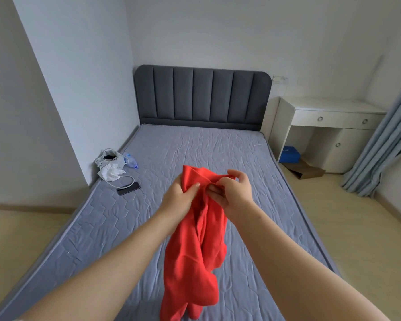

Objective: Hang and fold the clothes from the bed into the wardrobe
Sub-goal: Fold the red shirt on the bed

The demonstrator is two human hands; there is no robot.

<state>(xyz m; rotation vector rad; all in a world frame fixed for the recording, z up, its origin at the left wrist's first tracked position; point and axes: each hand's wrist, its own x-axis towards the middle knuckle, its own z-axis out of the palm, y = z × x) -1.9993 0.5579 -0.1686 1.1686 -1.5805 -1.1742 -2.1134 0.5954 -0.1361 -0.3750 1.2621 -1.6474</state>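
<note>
We are holding the red garment [195, 262] over the bed [195, 147], left grip [178, 195] and right grip [234, 193] pinching its top; spreading it seems next.

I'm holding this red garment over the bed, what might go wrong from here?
Left hand and right hand pinch the red garment only at its bunched top; the twisted cloth hanging below may fold crooked. The phone and its cable lie on the mattress; spreading cloth there might snag them.
</note>
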